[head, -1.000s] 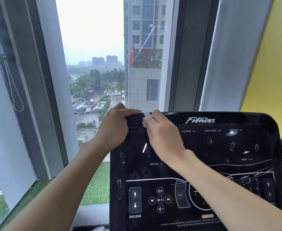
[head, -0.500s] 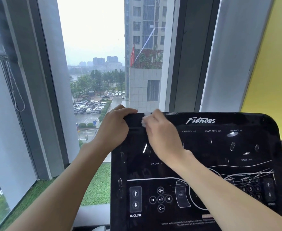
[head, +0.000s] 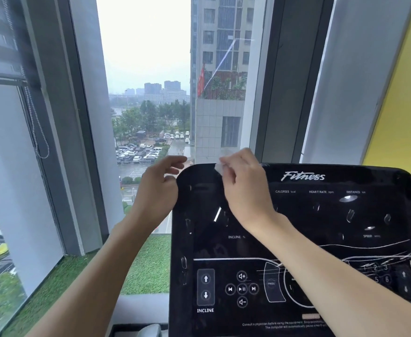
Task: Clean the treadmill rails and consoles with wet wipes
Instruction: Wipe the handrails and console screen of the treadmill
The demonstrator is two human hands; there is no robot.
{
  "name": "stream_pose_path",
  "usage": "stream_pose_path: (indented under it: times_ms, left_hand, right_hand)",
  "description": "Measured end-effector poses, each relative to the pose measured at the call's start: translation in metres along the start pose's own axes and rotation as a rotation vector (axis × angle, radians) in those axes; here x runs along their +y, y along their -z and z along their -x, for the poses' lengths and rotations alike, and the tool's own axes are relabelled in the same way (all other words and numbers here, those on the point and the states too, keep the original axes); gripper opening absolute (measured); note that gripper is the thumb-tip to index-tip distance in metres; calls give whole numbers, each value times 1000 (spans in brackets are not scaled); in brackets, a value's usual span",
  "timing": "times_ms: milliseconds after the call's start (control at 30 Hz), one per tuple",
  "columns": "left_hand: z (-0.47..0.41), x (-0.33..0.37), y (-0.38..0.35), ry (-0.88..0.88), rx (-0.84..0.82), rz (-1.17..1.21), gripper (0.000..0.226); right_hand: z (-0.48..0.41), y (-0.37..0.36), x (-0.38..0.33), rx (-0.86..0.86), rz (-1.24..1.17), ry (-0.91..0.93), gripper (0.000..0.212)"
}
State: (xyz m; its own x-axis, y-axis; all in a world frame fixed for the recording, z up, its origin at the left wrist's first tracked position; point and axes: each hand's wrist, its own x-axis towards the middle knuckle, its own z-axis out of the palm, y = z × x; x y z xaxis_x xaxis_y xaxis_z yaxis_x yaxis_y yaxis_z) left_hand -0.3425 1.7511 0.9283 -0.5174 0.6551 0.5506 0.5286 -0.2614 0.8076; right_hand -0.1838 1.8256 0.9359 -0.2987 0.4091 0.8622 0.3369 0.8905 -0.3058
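From my seat the tall window (head: 146, 93) fills most of the view, grey frames on either side and a car park far below; beneath it, at lower right, stands the black treadmill console (head: 296, 239), glossy, marked "Fitness" near its top edge, with the incline arrows and media buttons at its lower left; streaks and smears show across its face. A yellow wall (head: 406, 105) rises behind the console's right corner; a strip of green turf (head: 146, 268) covers the sill to the console's left.

My left hand (head: 158, 190) hangs just beside the console's upper left corner, fingers loosely curled and spread, thumb uppermost, holding nothing; whether its palm touches the console's edge I cannot tell. My right hand (head: 245, 188) sits over the top edge of the console, left of the logo, fingers bent and pinching the wet wipe (head: 220, 166); the wipe is a small crumpled white wad, poking out from the fingertips right at the console's rim. A beaded blind cord (head: 36, 127) loops down at far left.
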Motion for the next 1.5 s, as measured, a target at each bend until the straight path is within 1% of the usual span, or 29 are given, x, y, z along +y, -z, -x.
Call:
stream_pose_path:
  times_ms: [67,133,200,233,267,300,367,433,467,500,567,600,633,667,767,833,867,933,1000,1067,1100,1167,1200,1267,1300,1367,1433,1500]
  left_hand:
    - [6,-5,2,21,0,46,62]
    - [9,-10,4,22,9,116,66]
    - [11,-13,5,8,10,117,65]
    - [13,-13,6,-1,4,100,61]
    - [15,-13,6,0,-1,92,57]
    - [18,-12,6,11,-13,91,53]
    - [26,-8,8,29,-31,66,49]
    - [33,0,12,-50,-16,-63,44]
    - [35,5,12,-113,-11,-126,39]
    - [36,11,11,-158,-22,-151,35]
    - [38,27,4,-142,-77,-95,26]
    - [39,33,0,-117,-97,-46,21]
    - [39,38,-4,-100,-107,-13,17]
    - [39,41,-6,-92,-114,5,16]
    - [42,44,-12,-38,-134,106,14]
    - [43,44,-14,2,-89,160,12]
    - [43,44,-16,13,-44,179,11]
    - [42,46,-17,31,44,215,8]
    - [42,50,-16,45,54,248,9]
    - [41,52,-13,43,16,254,13]
    - [39,51,-10,37,22,222,17]
    - [32,41,-3,28,87,81,19]
    - [30,34,1,17,105,-17,19]
    - [31,20,5,5,79,-186,29]
    - [32,12,5,12,55,-210,33]
    - [38,4,2,35,39,-184,35]
    - [40,0,0,59,62,-136,38]
    - [41,-1,1,84,80,-92,41]
  right_hand:
    - [-2,-3,3,8,47,-28,17]
    - [4,-14,-1,-109,117,68,14]
    - [13,-23,-10,-263,145,224,11]
    - [14,-26,-11,-280,123,256,10]
    - [11,-25,-12,-253,71,224,9]
    - [9,-23,-14,-181,-8,149,10]
    - [7,-14,-14,-46,-151,-61,13]
    - [8,-4,-15,-9,-283,-277,19]
    - [7,0,-16,-10,-413,-396,23]
    - [7,5,-19,-30,-608,-520,24]
    - [8,14,-27,-134,-1073,-722,19]
    - [10,17,-30,-191,-1208,-755,17]
    - [13,18,-33,-233,-1236,-754,16]
    - [17,16,-34,-242,-1177,-730,14]
    - [25,12,-30,-134,-731,-560,7]
    - [28,12,-29,-98,-529,-440,9]
    - [29,13,-29,-110,-459,-368,12]
    - [33,15,-33,-196,-362,-229,23]
    - [33,15,-36,-227,-299,-146,33]
    - [29,18,-33,-153,-293,-111,24]
    - [26,19,-31,-108,-279,-100,19]
    - [21,22,-24,-22,-174,-64,21]
    - [18,22,-18,2,-107,-54,24]
    - [13,22,-7,2,34,-39,22]
    - [11,20,-1,-12,100,-30,19]
    - [9,12,5,-63,194,-31,16]
    - [12,1,3,-146,225,4,23]
    - [12,-8,-3,-224,252,93,30]
